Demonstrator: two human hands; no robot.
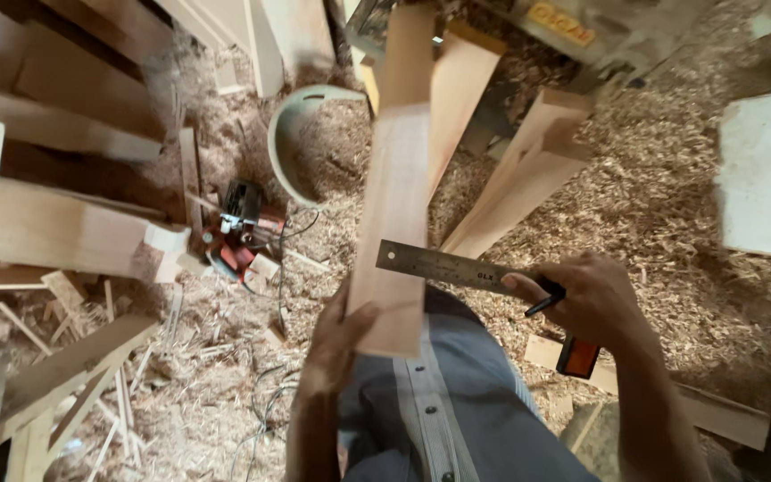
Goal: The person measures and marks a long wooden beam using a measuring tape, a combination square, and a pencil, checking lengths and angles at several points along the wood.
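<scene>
Left hand [336,344] grips the near end of a plank [394,223], whose long axis runs away from the body. Right hand [595,299], closed on a try square [457,268] and pencil [544,305], lays the blade across it.

At twelve o'clock, leaning boards [510,178] and a machine [582,36] block your way. At ten, a pale bucket [283,134] and a red power tool [238,236] with cords crowd the floor. At three, open sawdust [662,214] leaves room short of the white slab [765,174].
</scene>
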